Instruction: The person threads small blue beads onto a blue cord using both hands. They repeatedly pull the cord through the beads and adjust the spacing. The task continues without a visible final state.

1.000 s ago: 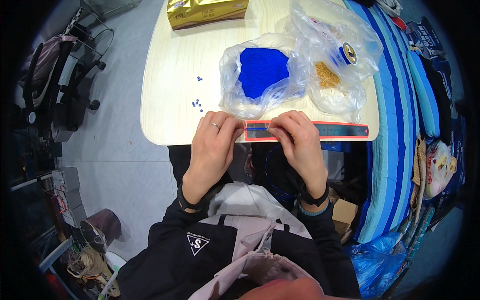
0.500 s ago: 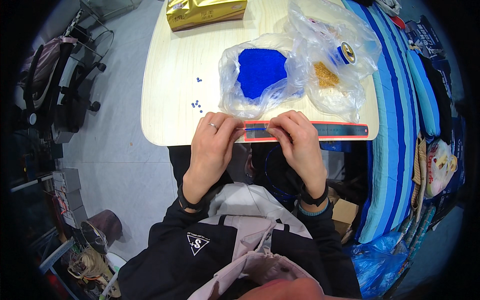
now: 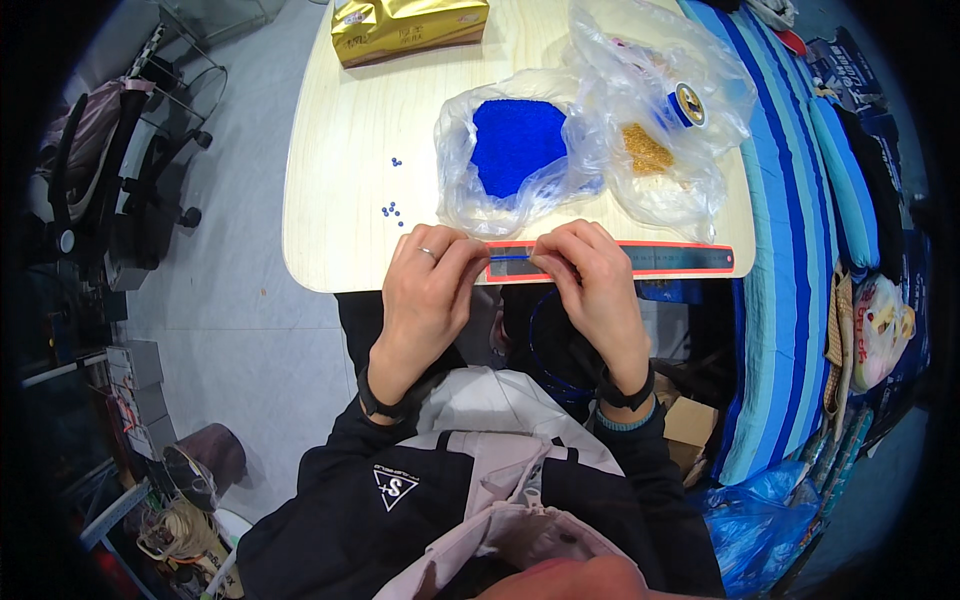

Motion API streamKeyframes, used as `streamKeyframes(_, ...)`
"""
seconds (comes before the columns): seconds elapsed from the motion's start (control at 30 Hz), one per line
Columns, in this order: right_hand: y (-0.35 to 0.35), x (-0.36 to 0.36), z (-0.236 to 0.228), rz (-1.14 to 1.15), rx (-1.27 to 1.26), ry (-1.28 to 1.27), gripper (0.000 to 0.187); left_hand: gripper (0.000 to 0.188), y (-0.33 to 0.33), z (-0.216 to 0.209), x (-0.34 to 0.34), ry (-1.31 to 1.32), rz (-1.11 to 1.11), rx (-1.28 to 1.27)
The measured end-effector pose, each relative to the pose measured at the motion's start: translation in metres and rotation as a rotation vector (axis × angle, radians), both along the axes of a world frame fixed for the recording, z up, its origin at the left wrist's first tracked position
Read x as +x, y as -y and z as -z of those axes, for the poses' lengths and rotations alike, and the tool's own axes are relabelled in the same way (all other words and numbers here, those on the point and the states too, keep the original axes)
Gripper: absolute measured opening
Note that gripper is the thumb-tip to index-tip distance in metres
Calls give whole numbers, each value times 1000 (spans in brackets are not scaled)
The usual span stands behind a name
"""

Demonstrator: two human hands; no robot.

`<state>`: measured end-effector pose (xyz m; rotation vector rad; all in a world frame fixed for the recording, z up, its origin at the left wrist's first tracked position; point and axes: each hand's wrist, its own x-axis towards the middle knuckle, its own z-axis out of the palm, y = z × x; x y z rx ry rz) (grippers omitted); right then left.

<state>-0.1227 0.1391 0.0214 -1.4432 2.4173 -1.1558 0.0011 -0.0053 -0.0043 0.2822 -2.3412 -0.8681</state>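
Note:
A thin blue beaded strand (image 3: 510, 258) is stretched level between my two hands at the table's near edge. The fingertips of my left hand (image 3: 428, 285) pinch its left end; a ring is on one finger. My right hand (image 3: 592, 280) pinches it further right. Under the strand lies a dark ruler (image 3: 680, 258) with a red-orange border, along the table edge, partly covered by my right hand. A long blue strand (image 3: 533, 345) hangs in a loop below the table, over my dark clothes. Whether the two strands join is hidden by my fingers.
An open plastic bag of blue beads (image 3: 517, 148) lies beyond my hands. Right of it are a bag with gold beads (image 3: 646, 150) and a small blue can (image 3: 686, 105). Loose dark-blue beads (image 3: 391, 210) lie left, a gold package (image 3: 410, 30) far back. A striped bed (image 3: 790, 300) borders the table.
The head view has shifted slightly. My hands stay nearly in place, with a little more of the blue strand showing between them.

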Motion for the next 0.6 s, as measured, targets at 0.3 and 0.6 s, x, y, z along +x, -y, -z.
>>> streamKeyframes(0.3,-7,2,2,5,-86,27,6,16,-2,-3,5,-37,46,-2)
streamKeyframes(0.6,-34,1,-8,141,-194,85,5,19,0,-30,4,-70,108,-111)
